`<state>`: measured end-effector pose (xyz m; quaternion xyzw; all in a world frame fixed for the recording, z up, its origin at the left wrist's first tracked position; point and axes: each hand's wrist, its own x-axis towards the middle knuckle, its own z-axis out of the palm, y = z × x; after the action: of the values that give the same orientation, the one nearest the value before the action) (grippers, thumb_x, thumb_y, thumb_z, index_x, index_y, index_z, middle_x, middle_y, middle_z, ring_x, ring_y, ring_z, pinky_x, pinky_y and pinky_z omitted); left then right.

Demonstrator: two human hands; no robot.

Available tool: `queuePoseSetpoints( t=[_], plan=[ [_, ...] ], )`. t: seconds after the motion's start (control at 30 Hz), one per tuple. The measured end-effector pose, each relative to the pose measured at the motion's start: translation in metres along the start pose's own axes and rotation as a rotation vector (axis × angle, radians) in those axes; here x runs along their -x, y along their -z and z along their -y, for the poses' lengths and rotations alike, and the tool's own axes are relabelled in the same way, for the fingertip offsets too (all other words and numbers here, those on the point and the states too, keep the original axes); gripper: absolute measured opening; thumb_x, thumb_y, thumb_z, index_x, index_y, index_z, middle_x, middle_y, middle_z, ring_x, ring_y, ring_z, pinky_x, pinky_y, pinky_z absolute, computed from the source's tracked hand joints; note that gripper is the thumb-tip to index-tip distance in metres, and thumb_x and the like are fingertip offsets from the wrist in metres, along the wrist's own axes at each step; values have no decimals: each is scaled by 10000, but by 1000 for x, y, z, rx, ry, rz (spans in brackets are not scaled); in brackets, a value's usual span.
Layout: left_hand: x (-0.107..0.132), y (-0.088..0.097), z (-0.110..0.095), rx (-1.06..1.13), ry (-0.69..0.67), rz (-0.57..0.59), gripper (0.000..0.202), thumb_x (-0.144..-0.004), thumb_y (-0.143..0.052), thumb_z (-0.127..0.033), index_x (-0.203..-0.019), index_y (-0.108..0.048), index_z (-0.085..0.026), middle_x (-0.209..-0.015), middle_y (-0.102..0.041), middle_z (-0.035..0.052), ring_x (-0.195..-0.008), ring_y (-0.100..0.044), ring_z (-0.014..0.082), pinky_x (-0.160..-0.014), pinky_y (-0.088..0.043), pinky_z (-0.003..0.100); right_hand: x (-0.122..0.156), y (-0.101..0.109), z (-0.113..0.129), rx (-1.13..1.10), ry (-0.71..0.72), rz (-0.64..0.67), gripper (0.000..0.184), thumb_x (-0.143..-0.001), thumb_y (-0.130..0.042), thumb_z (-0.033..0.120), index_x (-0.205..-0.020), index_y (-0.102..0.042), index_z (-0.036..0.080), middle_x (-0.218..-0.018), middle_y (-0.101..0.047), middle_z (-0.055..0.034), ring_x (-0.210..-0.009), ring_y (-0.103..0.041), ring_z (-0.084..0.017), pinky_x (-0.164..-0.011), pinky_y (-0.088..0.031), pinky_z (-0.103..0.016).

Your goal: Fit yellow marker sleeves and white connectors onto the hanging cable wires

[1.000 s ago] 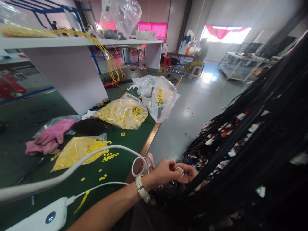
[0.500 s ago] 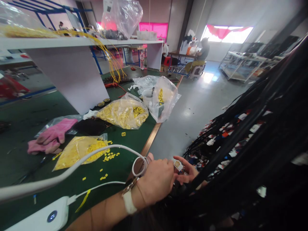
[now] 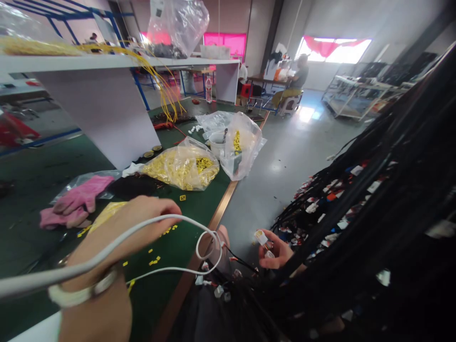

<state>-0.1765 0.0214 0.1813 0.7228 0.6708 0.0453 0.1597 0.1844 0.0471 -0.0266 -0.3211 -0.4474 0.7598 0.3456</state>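
Connector (image 3: 261, 237): white with yellow in its face, at the fingertips of the right hand (image 3: 280, 251), between the bench (image 3: 194, 230) and the harness (image 3: 356, 213).
Right fingers: curled and closed on the connector; a second plug (image 3: 270, 255), also white, sits against them.
Left hand (image 3: 142, 225): over the bench, palm down, fingers bent together; whether they pinch anything, I cannot tell.
Left wrist: wears a pale strap (image 3: 76, 295).
Cable (image 3: 199, 220): white, crosses in front of the left hand and loops at the bench's copper-coloured edge.
Small bag (image 3: 107, 213): yellow, largely hidden behind the left hand.
Tabs (image 3: 155, 261): small, yellow, loose on the green top near that hand.
Marked tab (image 3: 183, 197): yellow with dark print, alone, just in front of the large bag (image 3: 178, 166) of yellow pieces.
Harness: thick black bundles at the right, with many white and some red and blue ends.
Gloves (image 3: 74, 199): pink, on the bench, left of the large bag.
Tub (image 3: 216, 142): white, beside a clear bag (image 3: 245, 147) at the edge.
Yellow wires (image 3: 162, 90): hang off the white shelf (image 3: 92, 61).
Background: a person (image 3: 301, 76) sits at a table.
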Motion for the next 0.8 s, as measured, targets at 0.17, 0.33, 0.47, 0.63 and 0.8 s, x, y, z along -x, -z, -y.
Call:
queuePoseSetpoints(
  t=[0.17,0.33,0.47,0.63,0.8],
  plan=[
    [-63,-18,22,-168,213,139,168,-708,-592,-271,-790,-723,-204,-826,-726,62,-786,-662,209,-660,-455,263,-6,7,-6,-58,-1,107,790,-546,-855,66,-1216,-513,307,-863,-677,24,-850,-704,-184,-714,-526,-282],
    [-90,-49,34,-176,286,251,147,-608,-675,-241,-736,-720,-186,-753,-727,84,-772,-680,236,-598,-461,257,-5,11,-8,-65,-4,131,729,-605,-829,77,-1219,-531,333,-932,-679,23,-943,-690,-170,-855,-506,-311],
    [-94,-60,37,-185,293,279,109,-583,-677,-194,-685,-706,-168,-716,-721,92,-769,-685,241,-604,-467,259,-2,5,-7,-90,2,77,684,-597,-840,99,-1184,-570,322,-889,-655,36,-917,-691,-169,-877,-493,-335],
    [-96,-63,40,-188,303,279,89,-590,-647,-170,-660,-702,-172,-728,-723,91,-791,-686,238,-644,-482,261,-2,1,-5,-125,-6,38,690,-550,-857,78,-1147,-605,314,-805,-615,66,-885,-684,-166,-896,-488,-378],
    [-99,-68,44,-174,270,268,93,-600,-620,-139,-650,-689,-178,-761,-724,87,-809,-683,228,-667,-484,253,-2,-2,-2,-130,-6,30,652,-553,-860,91,-1120,-633,319,-804,-616,62,-869,-677,-156,-912,-493,-386]
  ],
)
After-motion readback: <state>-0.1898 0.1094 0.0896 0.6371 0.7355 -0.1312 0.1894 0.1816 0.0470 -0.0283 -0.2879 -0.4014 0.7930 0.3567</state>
